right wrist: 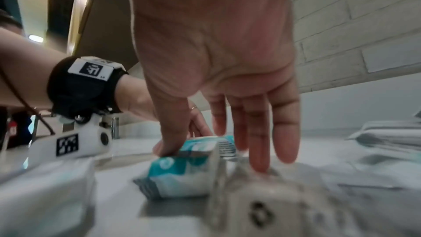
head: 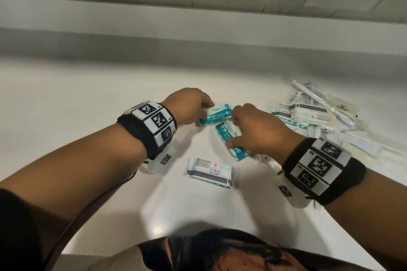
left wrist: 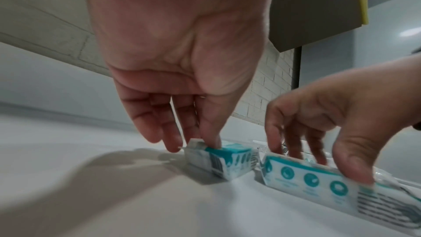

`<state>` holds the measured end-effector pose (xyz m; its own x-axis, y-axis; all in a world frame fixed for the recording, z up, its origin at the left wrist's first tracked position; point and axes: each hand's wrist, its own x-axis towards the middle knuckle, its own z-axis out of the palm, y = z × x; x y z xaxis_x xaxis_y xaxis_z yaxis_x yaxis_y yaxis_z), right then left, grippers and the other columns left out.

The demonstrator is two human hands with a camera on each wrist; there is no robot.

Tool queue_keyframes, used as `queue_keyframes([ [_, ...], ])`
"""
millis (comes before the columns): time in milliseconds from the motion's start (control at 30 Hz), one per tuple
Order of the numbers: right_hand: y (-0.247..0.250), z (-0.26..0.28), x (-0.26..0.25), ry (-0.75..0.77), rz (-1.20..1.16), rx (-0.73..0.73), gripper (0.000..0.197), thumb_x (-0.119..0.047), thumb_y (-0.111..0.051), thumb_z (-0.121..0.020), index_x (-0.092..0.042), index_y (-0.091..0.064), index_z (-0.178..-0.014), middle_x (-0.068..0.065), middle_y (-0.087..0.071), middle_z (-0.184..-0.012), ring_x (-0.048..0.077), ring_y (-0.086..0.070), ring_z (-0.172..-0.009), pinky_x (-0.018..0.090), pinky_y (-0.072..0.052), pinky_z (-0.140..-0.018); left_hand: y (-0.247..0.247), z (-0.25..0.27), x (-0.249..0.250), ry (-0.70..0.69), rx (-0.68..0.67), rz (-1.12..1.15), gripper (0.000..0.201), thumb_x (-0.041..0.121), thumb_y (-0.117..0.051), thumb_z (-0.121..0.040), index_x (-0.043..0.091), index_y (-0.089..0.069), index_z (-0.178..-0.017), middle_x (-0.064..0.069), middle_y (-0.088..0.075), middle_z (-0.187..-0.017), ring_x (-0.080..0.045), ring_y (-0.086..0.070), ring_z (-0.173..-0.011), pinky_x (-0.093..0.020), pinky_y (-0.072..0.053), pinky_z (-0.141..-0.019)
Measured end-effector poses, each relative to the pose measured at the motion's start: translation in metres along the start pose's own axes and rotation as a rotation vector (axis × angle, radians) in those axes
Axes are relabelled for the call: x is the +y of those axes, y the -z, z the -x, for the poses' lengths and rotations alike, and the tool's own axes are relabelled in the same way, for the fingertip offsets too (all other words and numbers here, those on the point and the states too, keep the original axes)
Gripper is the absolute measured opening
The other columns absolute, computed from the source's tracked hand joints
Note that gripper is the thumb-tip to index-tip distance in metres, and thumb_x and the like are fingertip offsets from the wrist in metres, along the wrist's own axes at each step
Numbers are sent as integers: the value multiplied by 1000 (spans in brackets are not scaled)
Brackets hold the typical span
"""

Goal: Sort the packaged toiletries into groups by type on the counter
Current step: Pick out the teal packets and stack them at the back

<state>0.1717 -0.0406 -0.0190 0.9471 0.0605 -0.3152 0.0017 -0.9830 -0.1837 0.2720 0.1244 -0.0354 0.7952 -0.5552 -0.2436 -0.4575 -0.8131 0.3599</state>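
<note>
We have two small teal wipes packs in front of us on the white surface point(head: 88, 99). They look soft and squashy, with shiny plastic wrap that may slip, and we think they are light. The best place to hold one is across its short sides, where the pack is thick, not by the thin crimped end.

Our left hand point(head: 189, 105) pinches the far wipes pack point(head: 217, 116) at its left end, finger and thumb pressed onto it. The rest of that pack sticks out to the right of the grip.

Our right hand point(head: 256, 132) holds the near wipes pack point(head: 229, 138) with thumb on the near-left side and fingers curled over the far side. The pack lies under the palm, with its ends poking out.

A third pack point(head: 209, 171) lies face down, nearer to us. The mixed pile point(head: 319, 114) of other packets sits to the right.
</note>
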Motion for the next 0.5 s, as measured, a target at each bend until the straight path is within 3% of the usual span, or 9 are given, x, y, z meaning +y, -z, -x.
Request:
queue_keyframes([
  [67, -2, -1, -3, 1, 35, -51, 46, -40, -71, -76, -24, -47, -112, -5, -53, -100, 14, -50, -82, 27, -36, -56, 0, 0, 2, -6, -2, 6, 35, 20, -61, -90, 24, -63, -125, 4, -64, -124, -14, -58, -109, -26, -45, -87],
  [133, -5, -5, -8, 94, 48, -61, 40, -22, -63, -80, -25, -51, -118, -3, -58, -111, 18, -55, -91, 26, -37, -65, 0, 0, 5, -29, -18, 4, 34, 19, -56, -93, 22, -62, -126, 2, -63, -125, -18, -57, -111, -31, -46, -92],
  [200, -9, -8, -13, 181, 22, -21, 30, -12, -55, -81, -26, -54, -107, -1, -60, -112, 23, -57, -96, 28, -40, -69, 0, 1, 8, -59, -60, 2, 31, 16, -52, -93, 17, -64, -122, -4, -63, -122, -23, -57, -111, -38, -46, -96],
  [267, -9, -9, -15, 201, 44, 53, 20, -13, -54, -83, -24, -56, -100, 1, -59, -109, 24, -57, -95, 33, -47, -71, 2, 3, 9, -80, -105, -20, 26, 11, -54, -88, 12, -65, -112, -8, -62, -112, -27, -58, -104, -43, -47, -90],
  [333, -2, -4, -12, 191, 93, 138, 18, -20, -57, -86, -19, -59, -104, 3, -54, -109, 24, -54, -96, 35, -48, -75, 9, 8, 10, -68, -166, -21, 26, 14, -61, -84, 13, -60, -109, -6, -60, -111, -25, -57, -99, -42, -49, -86],
  [400, 4, 10, -9, 218, 67, 117, 19, -29, -59, -87, -21, -61, -103, 0, -53, -106, 20, -54, -95, 32, -46, -76, 14, 13, 10, -36, -263, -1, 55, 23, -70, -80, 16, -48, -130, -2, -52, -127, -22, -54, -109, -38, -48, -93],
  [433, 6, 21, -10, 262, 23, 52, 24, -38, -62, -85, -24, -61, -105, -3, -53, -105, 15, -53, -94, 29, -44, -75, 15, 15, 11, -31, -310, -17, 78, 30, -73, -78, 18, -34, -143, -3, -45, -136, -21, -48, -120, -38, -44, -100],
  [500, -2, 43, -20, 367, 12, -75, 49, -56, -67, -75, -28, -55, -114, -7, -50, -112, 9, -48, -97, 28, -42, -79, 11, 18, 15, -54, -346, -111, 112, 43, -78, -72, 22, -3, -153, -3, -23, -154, -22, -29, -137, -39, -31, -113],
])
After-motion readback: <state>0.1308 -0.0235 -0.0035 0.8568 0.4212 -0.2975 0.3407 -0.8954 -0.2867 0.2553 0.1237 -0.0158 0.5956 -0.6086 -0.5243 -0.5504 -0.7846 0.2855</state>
